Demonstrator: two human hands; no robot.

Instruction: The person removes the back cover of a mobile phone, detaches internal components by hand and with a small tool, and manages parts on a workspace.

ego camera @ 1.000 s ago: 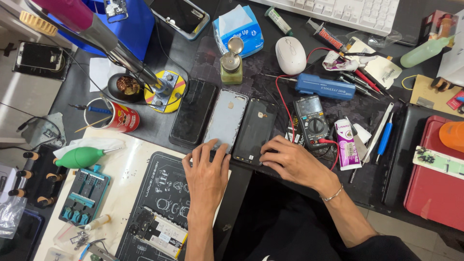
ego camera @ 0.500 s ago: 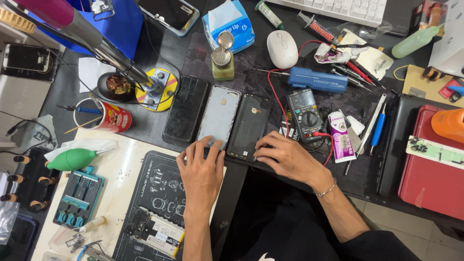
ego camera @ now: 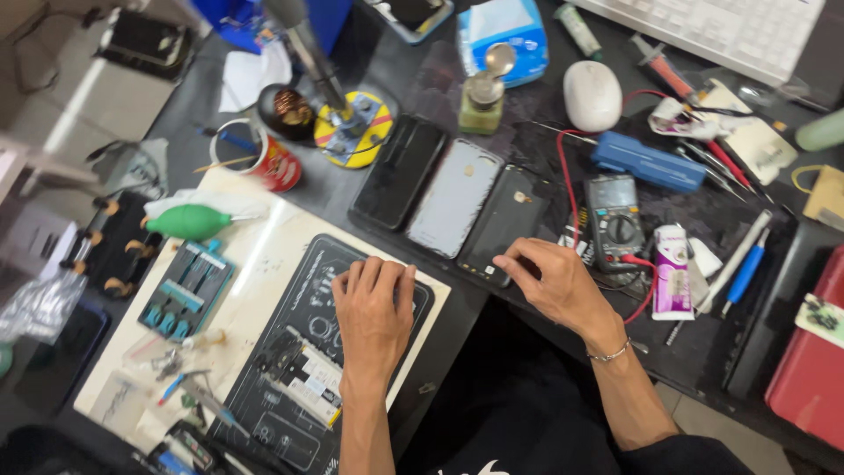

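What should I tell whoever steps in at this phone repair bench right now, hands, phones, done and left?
Left hand: palm down on the dark repair mat, holding nothing.
Right hand: fingers touch the near end of the rightmost black phone; no firm grip shows.
Three phones lie side by side on the dark bench: a black one, a grey one, then the one being touched.
A multimeter with red leads sits right of them; a small circuit board lies on the mat.
Done: phones laid out in a row.
Left: none looks opened; no tool is in hand.
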